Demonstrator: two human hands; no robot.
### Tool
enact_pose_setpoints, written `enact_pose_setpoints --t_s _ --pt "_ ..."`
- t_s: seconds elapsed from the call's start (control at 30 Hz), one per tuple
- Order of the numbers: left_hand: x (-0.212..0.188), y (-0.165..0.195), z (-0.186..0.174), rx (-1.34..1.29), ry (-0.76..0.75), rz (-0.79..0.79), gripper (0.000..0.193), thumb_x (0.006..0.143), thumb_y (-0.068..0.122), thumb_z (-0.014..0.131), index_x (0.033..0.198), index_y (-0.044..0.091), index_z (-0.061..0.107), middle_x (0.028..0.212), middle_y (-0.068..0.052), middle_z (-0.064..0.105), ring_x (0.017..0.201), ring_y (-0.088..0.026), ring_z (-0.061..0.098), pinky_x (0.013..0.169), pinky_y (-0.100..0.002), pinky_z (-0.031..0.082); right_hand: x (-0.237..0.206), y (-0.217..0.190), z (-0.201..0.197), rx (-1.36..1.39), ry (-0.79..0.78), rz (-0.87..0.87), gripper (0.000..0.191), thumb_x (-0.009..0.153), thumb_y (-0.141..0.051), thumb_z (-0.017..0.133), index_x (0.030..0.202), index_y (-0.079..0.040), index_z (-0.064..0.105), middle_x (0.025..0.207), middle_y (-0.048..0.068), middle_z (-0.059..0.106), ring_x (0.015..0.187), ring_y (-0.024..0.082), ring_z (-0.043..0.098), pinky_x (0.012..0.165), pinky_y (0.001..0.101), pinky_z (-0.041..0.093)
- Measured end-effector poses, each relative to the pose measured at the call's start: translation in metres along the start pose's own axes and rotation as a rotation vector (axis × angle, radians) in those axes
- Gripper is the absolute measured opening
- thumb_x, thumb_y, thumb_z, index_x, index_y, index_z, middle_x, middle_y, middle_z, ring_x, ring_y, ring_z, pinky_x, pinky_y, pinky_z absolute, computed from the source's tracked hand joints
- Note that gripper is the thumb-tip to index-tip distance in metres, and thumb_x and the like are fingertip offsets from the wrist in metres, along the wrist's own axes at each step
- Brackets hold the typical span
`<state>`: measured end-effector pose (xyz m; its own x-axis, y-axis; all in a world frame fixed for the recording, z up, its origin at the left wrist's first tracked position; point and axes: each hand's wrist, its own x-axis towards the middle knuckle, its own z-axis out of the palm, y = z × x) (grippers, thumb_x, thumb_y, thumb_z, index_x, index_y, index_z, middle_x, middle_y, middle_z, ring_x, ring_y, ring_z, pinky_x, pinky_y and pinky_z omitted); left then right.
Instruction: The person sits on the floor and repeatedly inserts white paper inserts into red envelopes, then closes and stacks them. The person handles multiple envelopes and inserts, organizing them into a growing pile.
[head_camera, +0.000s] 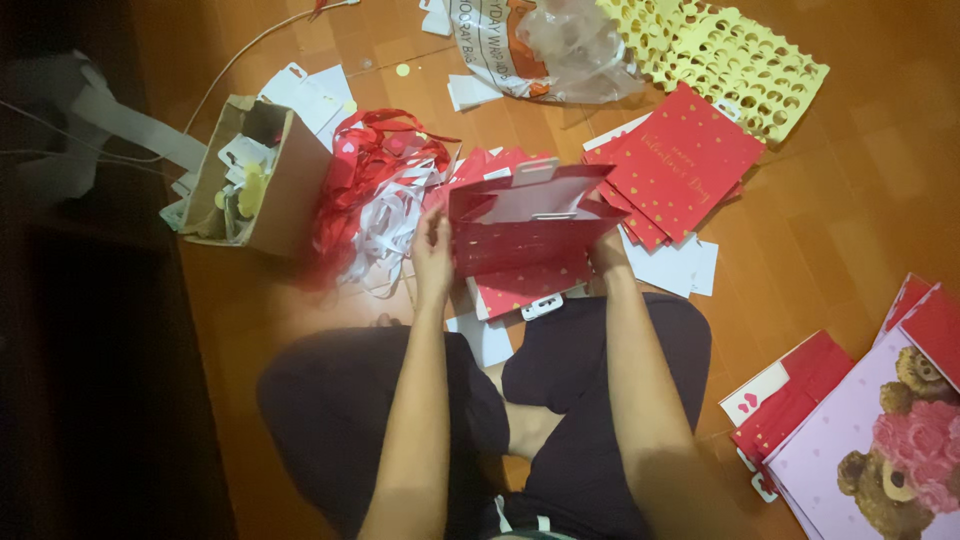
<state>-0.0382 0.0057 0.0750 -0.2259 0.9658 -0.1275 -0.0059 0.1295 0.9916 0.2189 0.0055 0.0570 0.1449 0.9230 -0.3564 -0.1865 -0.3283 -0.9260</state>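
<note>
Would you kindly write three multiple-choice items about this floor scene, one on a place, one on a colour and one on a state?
1. Where does the cardboard box lie?
A. left of the ribbon pile
B. on the person's lap
C. beside the bear bag

2. What colour is the paper bag being held?
A. blue
B. red
C. green

3. How do the hands hold that bag?
A. neither touches it
B. one hand only
C. left hand and right hand at its sides

Answers: 1 A, the box sits left of the ribbons; 2 B, it is red with small hearts; 3 C, a hand grips each side.
</note>
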Motion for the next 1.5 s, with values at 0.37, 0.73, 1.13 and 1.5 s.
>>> enact_pose_setpoints --t_s 0.37,0.73,1.13,1.5 --pt "-0.016 0.002 0.005 0.029 -0.199 0.344 0.094 0.085 0.04 0.073 0.164 0.013 0.029 0.157 -0.015 0.05 0.135 -0.029 0.053 0.118 -0.043 0.041 -0.012 0.003 0.022 0.482 -0.021 -0.094 0.078 0.096 -0.069 0.036 0.146 -0.011 0.047 0.134 0.008 0.062 0.12 0.021 0.062 0.103 0.0418 0.05" --pt "-0.022 -0.005 0.016 0.471 0.111 0.16 0.067 0.086 0.036 0.085 0.139 0.008 0.054 0.115 -0.017 0.067 0.109 -0.031 0.062 0.096 -0.044 0.05 -0.008 0.014 0.037 0.078 0.225 -0.459 0.086 0.105 -0.072 0.024 0.155 -0.004 0.042 0.148 0.016 0.056 0.136 0.028 0.052 0.12 0.0421 0.038" --pt "-0.022 -0.015 0.016 0.672 0.171 0.301 0.058 0.08 0.023 0.083 0.131 0.007 0.059 0.112 -0.014 0.067 0.11 -0.034 0.059 0.094 -0.047 0.044 -0.021 0.001 0.057 -0.946 0.407 -0.511 0.072 0.091 -0.034 0.077 0.149 -0.006 0.046 0.127 0.022 0.057 0.12 0.043 0.05 0.105 0.0523 0.04" --pt "-0.02 -0.014 0.017 0.407 0.271 0.277 0.028 0.089 0.014 0.075 0.111 0.003 0.062 0.105 -0.015 0.062 0.1 -0.03 0.061 0.092 -0.041 0.049 -0.025 0.009 0.056 -0.943 0.404 -0.651 0.07 0.087 -0.029 0.083 0.141 -0.001 0.048 0.13 0.022 0.05 0.122 0.04 0.045 0.104 0.0514 0.038"
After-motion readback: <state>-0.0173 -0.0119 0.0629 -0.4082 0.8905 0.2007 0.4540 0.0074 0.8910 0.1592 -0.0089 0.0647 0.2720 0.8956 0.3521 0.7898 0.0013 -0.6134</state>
